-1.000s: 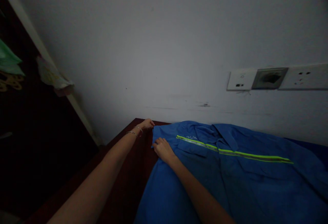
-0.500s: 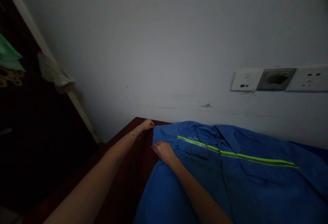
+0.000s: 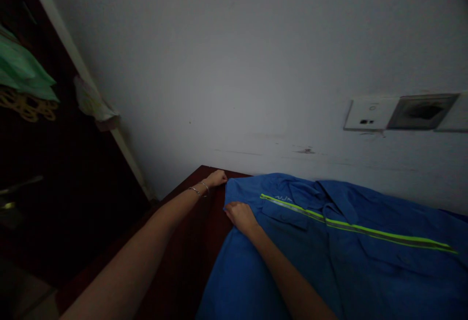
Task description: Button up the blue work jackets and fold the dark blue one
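A blue work jacket [image 3: 292, 256] lies spread out with its front up, a yellow-green and grey reflective stripe [image 3: 351, 228] running across the chest. At the end of its short sleeve [image 3: 243, 190], my left hand [image 3: 218, 178], with bracelets on the wrist, pinches the far corner of the hem. My right hand [image 3: 239, 215] grips the near corner of that same hem, fingers closed over the cloth. The sleeve edge is stretched between both hands. The jacket's right part runs out toward the edge of the view.
Beneath the jacket is a dark red wooden surface [image 3: 193, 232], set against a white wall [image 3: 219, 66]. Sockets and a switch plate [image 3: 371, 113] are on the wall at right. At left stands a dark door [image 3: 73, 188] with green cloth [image 3: 25, 69] hanging there.
The view has turned slightly left, so everything sits farther right in the picture. Both hands keep their hold on the sleeve edge, and the jacket lies much the same.
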{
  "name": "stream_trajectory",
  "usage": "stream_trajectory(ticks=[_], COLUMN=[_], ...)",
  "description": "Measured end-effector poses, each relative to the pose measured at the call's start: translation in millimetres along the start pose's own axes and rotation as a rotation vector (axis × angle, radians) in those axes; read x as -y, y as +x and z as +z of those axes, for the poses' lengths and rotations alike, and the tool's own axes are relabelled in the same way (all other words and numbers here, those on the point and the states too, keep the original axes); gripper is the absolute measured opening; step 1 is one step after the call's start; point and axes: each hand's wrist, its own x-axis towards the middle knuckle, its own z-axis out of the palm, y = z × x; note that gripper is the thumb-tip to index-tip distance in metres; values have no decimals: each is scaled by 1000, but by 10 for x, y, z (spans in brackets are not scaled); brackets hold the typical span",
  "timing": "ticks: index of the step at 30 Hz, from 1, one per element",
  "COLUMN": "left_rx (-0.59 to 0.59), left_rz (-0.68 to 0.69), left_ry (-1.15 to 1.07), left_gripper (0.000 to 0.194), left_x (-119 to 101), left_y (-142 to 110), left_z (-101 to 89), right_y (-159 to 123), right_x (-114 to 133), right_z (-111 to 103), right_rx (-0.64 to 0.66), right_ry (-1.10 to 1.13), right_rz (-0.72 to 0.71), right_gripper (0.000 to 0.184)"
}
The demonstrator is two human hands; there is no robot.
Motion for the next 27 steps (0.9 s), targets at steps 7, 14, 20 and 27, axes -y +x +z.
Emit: stream_trajectory(ticks=[7,14,20,27], left_rx=[-80,-149,-151,-69], left_rz=[-112,-256,-361,-471], left_ry=[-92,-235,-416,-543], left_gripper=[18,16,18,29], left_x=[41,148,70,0], left_y=[94,171,188,203], left_z=[107,129,110,83], right_y=[-13,-8,4,20], right_x=[-4,14,25,29], right_z=[2,12,37,55], right_rx=[11,1,-23,-6], right_ry=[-3,-56,-116,-119], right_rz=[15,-33,-24,10], right_gripper=[20,20,17,17])
